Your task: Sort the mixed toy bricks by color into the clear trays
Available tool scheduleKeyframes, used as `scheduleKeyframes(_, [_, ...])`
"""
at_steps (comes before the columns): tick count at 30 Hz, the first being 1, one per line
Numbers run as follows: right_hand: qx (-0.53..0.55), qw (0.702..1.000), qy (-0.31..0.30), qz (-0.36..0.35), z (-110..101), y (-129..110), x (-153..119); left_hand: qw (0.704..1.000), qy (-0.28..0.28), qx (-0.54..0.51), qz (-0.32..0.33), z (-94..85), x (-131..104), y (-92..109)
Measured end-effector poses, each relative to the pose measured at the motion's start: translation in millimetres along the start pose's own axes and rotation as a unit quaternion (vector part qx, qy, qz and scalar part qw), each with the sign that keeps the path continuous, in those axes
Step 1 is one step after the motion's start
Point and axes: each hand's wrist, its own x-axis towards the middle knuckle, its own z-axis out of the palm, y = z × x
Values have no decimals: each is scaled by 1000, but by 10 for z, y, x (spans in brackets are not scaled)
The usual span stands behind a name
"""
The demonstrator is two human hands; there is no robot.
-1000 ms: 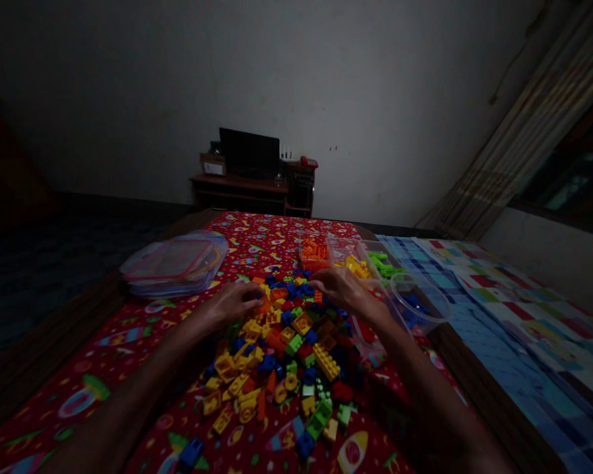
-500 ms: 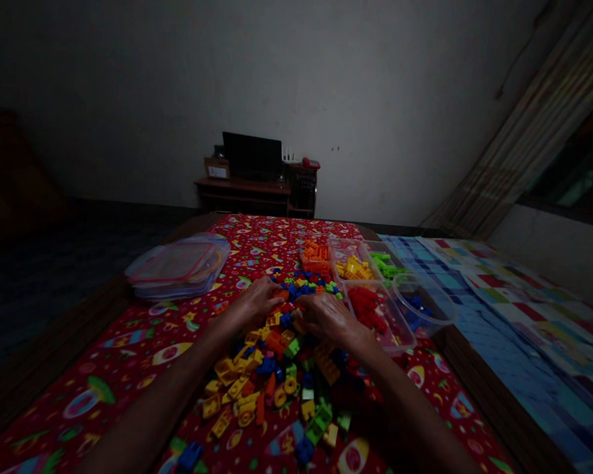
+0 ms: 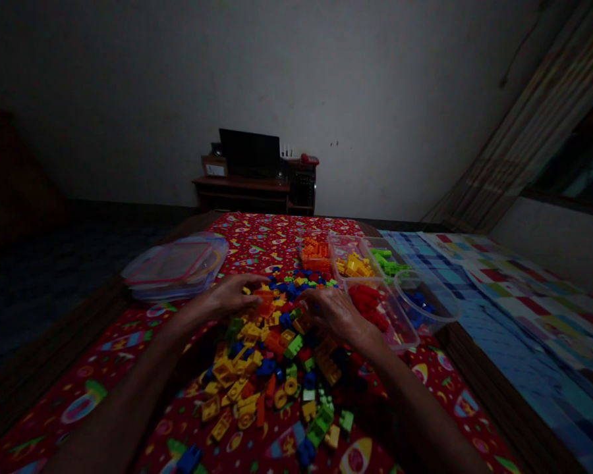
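Reaching over the pile of mixed bricks (image 3: 273, 342) in the head view, the left hand (image 3: 231, 295) curves beside an orange brick (image 3: 265, 304), finger and thumb parted; whether it grips anything cannot be told. The right hand (image 3: 335, 315) bends its fingers down at the pile, their grasp hidden. The pile lies on red patterned cloth (image 3: 257, 238), left of clear tubs (image 3: 404, 334).

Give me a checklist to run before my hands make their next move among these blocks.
1. Left grip secure: cannot tell; its fingers are at an orange block, contact unclear.
2. Right grip free: cannot tell; it is over the pile, fingertips in shadow.
3. Tubs uncovered: ok; lids are stacked at left.
4. Tubs unmixed: ok; each shows one colour.
5. Loose blocks together: not ok; a blue block lies apart, nearer the person.
6. Lighting bright: not ok; dim.
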Motion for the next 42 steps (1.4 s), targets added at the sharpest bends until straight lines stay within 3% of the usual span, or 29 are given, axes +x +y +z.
scheduleKeyframes(3, [-9, 1000, 1, 0, -8, -5, -4, 996, -47, 58, 42, 129, -19, -115])
scheduleKeyframes(8, [-13, 1000, 0, -4, -1, 16, -20, 993, -25, 97, 63, 229, -7, -129])
scheduleKeyframes(15, [34, 990, 105, -83, 97, -55, -47, 996, -88, 20, 21, 172, -47, 183])
scheduleKeyframes(19, [41, 988, 73, -126, 148, -146, 21, 990, -120, -73, -4, 245, -77, 304])
scheduleKeyframes(23, [34, 991, 41, -126, 209, -126, 78, 978, -159, -133, 2, 254, -119, 334])
scheduleKeyframes(27, [35, 993, 45, -108, 129, -123, 54, 982, -121, -141, 37, 202, -118, 348])
scheduleKeyframes(30, [20, 996, 47, -78, 15, -154, 36, 992, -40, -106, 47, 143, -57, 290])
scheduleKeyframes(33, [-9, 998, 36, -50, -62, -175, 36, 995, 84, -26, 39, 88, 54, 87])
scheduleKeyframes(36, [-37, 998, 33, -38, -77, -174, 31, 986, 160, 41, 8, 61, 166, -203])
scheduleKeyframes(39, [-40, 997, 46, -52, -44, -144, 19, 983, 171, 62, -25, 74, 234, -421])
scheduleKeyframes(42, [-31, 996, 61, -64, -3, -72, 19, 990, 127, 39, -46, 117, 263, -496])
